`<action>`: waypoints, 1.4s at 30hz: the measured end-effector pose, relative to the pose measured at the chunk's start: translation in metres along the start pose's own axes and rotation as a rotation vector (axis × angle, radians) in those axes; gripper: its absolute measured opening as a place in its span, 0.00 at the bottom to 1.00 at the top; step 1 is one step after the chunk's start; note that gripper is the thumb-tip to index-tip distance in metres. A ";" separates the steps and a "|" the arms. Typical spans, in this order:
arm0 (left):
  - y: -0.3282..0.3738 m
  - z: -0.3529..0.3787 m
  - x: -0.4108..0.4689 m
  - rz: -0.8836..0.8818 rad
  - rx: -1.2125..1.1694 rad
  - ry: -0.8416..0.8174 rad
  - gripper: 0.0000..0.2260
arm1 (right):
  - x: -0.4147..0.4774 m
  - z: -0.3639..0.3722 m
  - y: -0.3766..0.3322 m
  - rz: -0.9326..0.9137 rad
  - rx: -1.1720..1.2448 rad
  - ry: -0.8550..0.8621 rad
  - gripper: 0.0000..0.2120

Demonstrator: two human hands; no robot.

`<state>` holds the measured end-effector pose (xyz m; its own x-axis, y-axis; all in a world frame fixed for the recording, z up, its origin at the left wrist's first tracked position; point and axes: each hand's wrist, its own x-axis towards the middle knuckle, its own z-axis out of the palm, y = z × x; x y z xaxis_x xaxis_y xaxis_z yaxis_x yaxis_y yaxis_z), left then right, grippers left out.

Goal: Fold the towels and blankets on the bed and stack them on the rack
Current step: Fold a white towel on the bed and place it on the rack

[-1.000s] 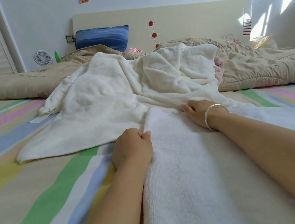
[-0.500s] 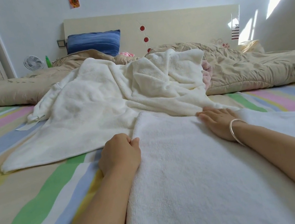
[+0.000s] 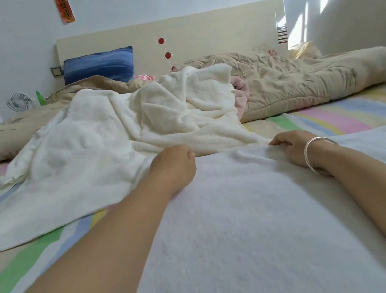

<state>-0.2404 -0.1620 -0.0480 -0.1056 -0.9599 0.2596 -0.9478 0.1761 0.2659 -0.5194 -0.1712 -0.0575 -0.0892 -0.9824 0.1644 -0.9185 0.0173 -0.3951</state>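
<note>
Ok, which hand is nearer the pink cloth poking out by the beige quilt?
Right. The right hand sits below the pink cloth, slightly to its right; the left hand is further off, down-left, against the cream blanket.

Both bare forearms are reaching forward from the near edge of the bed, converging toward its middle. The left hand [image 3: 175, 168] is curling into a loose fist, knuckles up, thumb tucked against the forefinger at its far side. The right hand [image 3: 294, 148] is lying lower and flatter (a silver bangle [image 3: 316, 155] is circling its wrist), its fingers [image 3: 278, 141] bending and pinching downward at their tips. The two hands are sitting level with each other, a little apart.
</note>
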 end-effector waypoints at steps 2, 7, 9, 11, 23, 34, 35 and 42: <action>0.000 0.018 0.005 0.026 0.008 -0.056 0.12 | -0.001 -0.004 0.008 -0.043 -0.050 0.005 0.17; -0.011 0.043 0.008 0.059 0.073 0.093 0.15 | 0.008 -0.021 0.040 -0.029 -0.196 -0.017 0.09; -0.011 0.045 0.009 0.058 0.104 0.106 0.16 | 0.010 -0.028 0.055 -0.012 -0.306 -0.038 0.13; -0.011 0.045 0.009 0.056 0.138 0.129 0.16 | 0.013 -0.030 0.065 -0.013 -0.431 -0.087 0.15; -0.009 0.037 0.005 -0.101 0.362 0.286 0.21 | 0.025 -0.017 0.071 -0.034 -0.559 0.235 0.08; -0.002 0.028 -0.023 -0.086 0.534 0.359 0.10 | -0.013 -0.002 0.072 -0.161 -0.613 0.570 0.09; -0.005 0.026 -0.030 -0.077 0.526 0.371 0.10 | -0.022 -0.006 0.072 -0.183 -0.592 0.579 0.11; -0.011 -0.026 -0.116 0.040 0.421 0.441 0.14 | -0.129 -0.061 0.086 -0.414 -0.461 0.607 0.05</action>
<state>-0.2097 -0.0466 -0.0565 -0.0939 -0.7579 0.6456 -0.9927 0.0223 -0.1182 -0.6100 -0.0315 -0.0573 0.2177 -0.6591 0.7199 -0.9752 -0.1170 0.1878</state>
